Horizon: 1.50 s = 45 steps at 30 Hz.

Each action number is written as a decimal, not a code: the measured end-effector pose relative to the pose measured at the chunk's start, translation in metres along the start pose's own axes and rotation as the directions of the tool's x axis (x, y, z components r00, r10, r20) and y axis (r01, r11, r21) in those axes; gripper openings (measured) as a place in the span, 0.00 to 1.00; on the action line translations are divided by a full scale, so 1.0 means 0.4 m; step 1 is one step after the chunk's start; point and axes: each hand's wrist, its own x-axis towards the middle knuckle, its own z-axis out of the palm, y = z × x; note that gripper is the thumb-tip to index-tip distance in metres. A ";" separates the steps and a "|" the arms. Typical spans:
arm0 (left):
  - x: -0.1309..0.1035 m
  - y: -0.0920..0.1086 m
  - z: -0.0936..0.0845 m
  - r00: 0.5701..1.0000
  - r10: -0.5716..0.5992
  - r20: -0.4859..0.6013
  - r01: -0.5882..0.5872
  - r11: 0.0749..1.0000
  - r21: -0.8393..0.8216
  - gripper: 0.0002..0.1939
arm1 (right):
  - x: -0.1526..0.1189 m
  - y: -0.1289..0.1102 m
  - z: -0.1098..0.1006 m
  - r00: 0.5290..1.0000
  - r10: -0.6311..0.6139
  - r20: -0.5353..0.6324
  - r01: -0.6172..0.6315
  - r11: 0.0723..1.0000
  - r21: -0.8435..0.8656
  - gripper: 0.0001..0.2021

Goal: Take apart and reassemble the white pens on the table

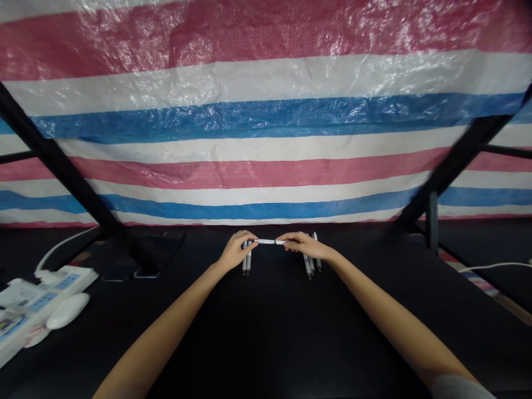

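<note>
A slim white pen (266, 241) is held level between my two hands, with a dark band showing near its right part. My left hand (236, 250) pinches its left end, and the fingertips of my right hand (306, 246) close on its right end. Two white pens (249, 264) lie side by side on the black table, partly under my left hand. Beneath and beside my right hand lie three similar pens (307, 267), their tips pointing toward me and their far parts partly covered by the fingers.
At the left stand a white power strip (45, 293) with plugs and a white computer mouse (68, 310). Dark flat devices (120, 271) lie by the left black frame leg (95, 194). Another frame leg (440, 166) rises at right. A striped sheet (266, 172) hangs behind the black table (266, 343).
</note>
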 end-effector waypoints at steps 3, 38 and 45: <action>0.001 0.000 -0.001 0.999 -0.032 -0.025 0.032 0.999 -0.026 0.07 | 0.006 0.017 0.001 0.998 -0.033 -0.050 0.033 0.999 -0.012 0.17; 0.005 -0.007 0.000 0.991 -0.134 -0.009 0.133 0.989 -0.071 0.12 | 0.026 0.088 0.065 0.910 -0.257 -0.324 0.164 0.944 -0.287 0.10; 0.001 -0.008 0.001 0.986 -0.149 -0.071 0.143 0.986 -0.080 0.11 | 0.029 0.087 0.065 0.908 -0.229 -0.352 0.144 0.957 -0.252 0.10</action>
